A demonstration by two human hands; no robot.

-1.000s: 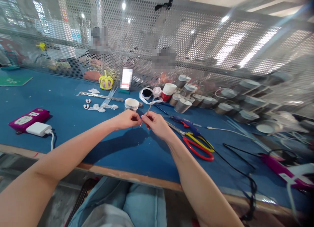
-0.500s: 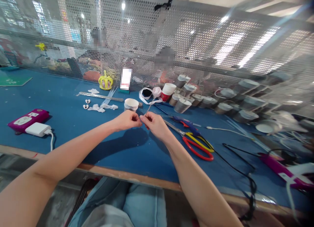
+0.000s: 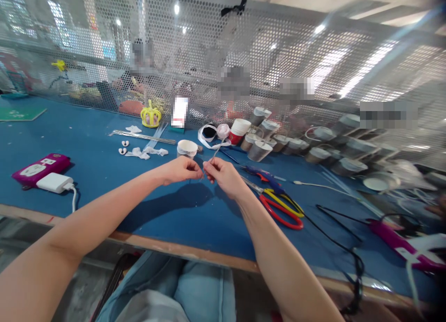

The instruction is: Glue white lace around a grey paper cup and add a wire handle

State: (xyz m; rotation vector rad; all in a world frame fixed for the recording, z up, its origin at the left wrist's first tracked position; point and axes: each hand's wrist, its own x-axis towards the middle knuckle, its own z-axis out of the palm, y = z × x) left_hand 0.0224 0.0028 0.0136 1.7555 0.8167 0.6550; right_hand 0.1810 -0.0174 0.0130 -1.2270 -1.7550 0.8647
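Between the thumb and fingertips of my right hand (image 3: pixel 220 173) is a thin stem (image 3: pixel 217 150). It slants up and away to a pale pink flower (image 3: pixel 223 131) that looks like a rose. My left hand (image 3: pixel 184 169) is closed in a pinch just left of the stem's lower end, and what its fingertips hold is too small to make out. Just beyond my hands stands a white paper cup (image 3: pixel 187 148). Behind the flower lies a roll of white ribbon (image 3: pixel 205 137). Scissors with red and yellow handles (image 3: pixel 281 210) rest right of my right hand.
A blue glue gun (image 3: pixel 265 175) with a black cord lies by the scissors. Several covered cups (image 3: pixel 260 150) line the back right. Metal rods (image 3: pixel 144 136), white scraps (image 3: pixel 137 153) and a yellow crown-shaped piece (image 3: pixel 151 116) lie back left. Purple power strips (image 3: pixel 42 170) sit at both sides.
My fingertips have parted slightly, the right hand shifting a little to the right with the stem. The things on the table have stayed put.
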